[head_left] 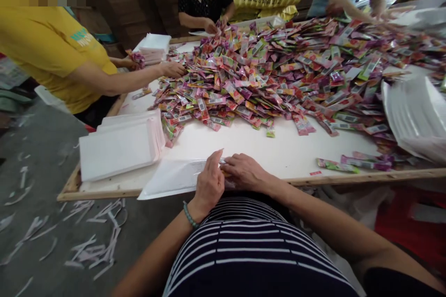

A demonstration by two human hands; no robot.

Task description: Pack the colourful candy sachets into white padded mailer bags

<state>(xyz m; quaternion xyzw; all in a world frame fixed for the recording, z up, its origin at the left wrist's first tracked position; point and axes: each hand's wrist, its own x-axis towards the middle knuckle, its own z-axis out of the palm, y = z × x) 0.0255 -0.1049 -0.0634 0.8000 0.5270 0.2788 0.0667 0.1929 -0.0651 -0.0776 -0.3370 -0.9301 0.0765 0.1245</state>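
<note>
At the near edge of the table, a flat white mailing bag (pixel 177 174) lies slanted, its open end towards my hands. My left hand (pixel 209 183), with a beaded bracelet at the wrist, is closed on that end, its fingers upright and pressed together. Beside it, my right hand (pixel 245 171) curls its fingers at the bag's mouth. A bit of orange-yellow wrapper shows under the right fingers, like the small packets in the pile; most of it is hidden. Beyond my hands spreads a big heap of colourful packets (pixel 258 83).
A stack of white mailing bags (pixel 120 144) sits at left, another (pixel 156 42) behind it, and more bags (pixel 414 116) at right. Loose packets (pixel 362 162) lie near the front edge. Three co-workers stand around the table. Paper strips (pixel 97 246) litter the floor.
</note>
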